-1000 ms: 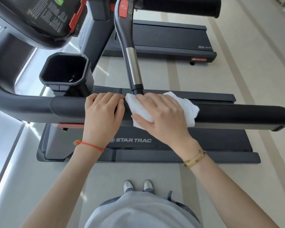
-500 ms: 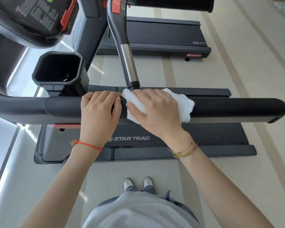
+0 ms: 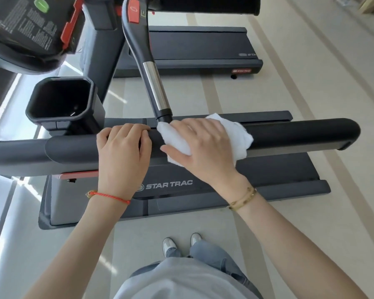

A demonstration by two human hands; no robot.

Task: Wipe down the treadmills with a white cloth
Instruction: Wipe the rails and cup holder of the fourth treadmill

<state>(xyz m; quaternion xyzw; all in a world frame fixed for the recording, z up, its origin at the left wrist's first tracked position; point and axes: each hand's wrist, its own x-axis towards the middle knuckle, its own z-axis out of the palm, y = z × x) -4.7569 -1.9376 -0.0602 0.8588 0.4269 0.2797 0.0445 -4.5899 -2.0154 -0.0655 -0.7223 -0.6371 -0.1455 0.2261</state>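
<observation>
A: Where the near treadmill (image 3: 181, 186) was seen from above, how was its long axis laid?

B: Its deck was laid left to right across the view, with the "STAR TRAC" lettering read the same way. A second treadmill (image 3: 199, 46) was set parallel behind it, well apart. The padded handrail (image 3: 300, 134) was run along the same line, its rounded free end pointed to the right.

A: And the shorter grip?

B: The chrome-banded grip bar (image 3: 154, 83) was angled down to meet the handrail just beside the cloth. A cup holder (image 3: 61, 100) was fixed to its left.

A: How was the white cloth (image 3: 238, 137) held?

B: It was draped over the handrail and pressed there by the right hand (image 3: 203, 147), fingers curved over it and thumb tucked against its lower edge. The bare rail just to the left was gripped by the left hand (image 3: 123, 156), fingers curled over the top.
</observation>
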